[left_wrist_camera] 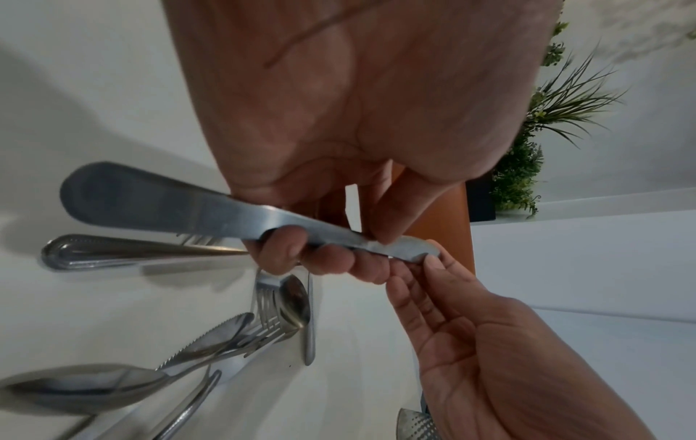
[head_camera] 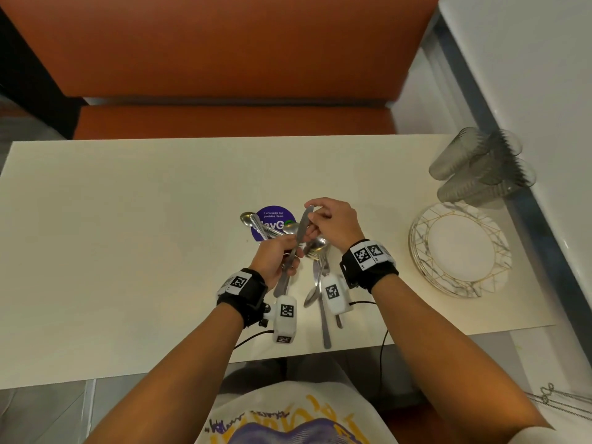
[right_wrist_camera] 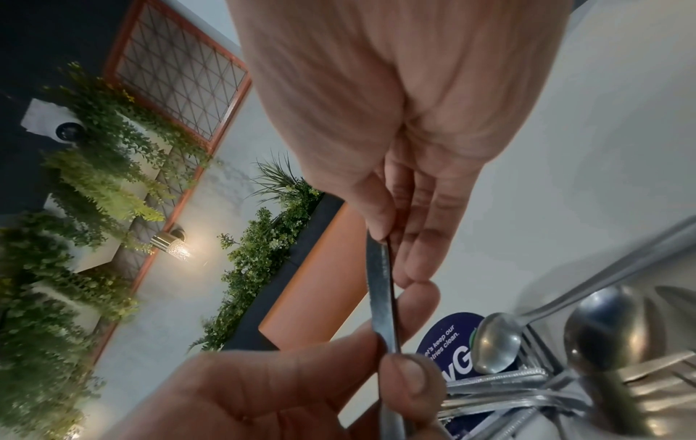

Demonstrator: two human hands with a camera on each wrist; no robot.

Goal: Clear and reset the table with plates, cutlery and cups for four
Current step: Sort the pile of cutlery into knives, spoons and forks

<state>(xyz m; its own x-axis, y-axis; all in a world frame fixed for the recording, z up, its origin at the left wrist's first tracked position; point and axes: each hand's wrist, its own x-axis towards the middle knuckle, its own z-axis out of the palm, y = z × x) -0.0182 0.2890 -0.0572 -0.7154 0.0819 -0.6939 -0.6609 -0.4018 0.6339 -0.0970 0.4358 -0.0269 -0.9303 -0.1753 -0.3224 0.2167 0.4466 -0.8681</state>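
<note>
Knife [head_camera: 299,233], lifted above the loose cutlery pile [head_camera: 315,251], is gripped at its handle by the left hand [head_camera: 277,257] while the right hand [head_camera: 333,224] pinches its blade tip, seemingly sorting it for a place setting.

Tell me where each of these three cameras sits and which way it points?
Head: worn on the head, looking down at the table, plates, cups; both forearms, left hand, right hand show.
Left wrist: under the left palm, looking along its fingers gripping the knife.
Right wrist: under the right palm, looking along fingers pinching the blade.
Shared: all show the knife and the loose cutlery.
</note>
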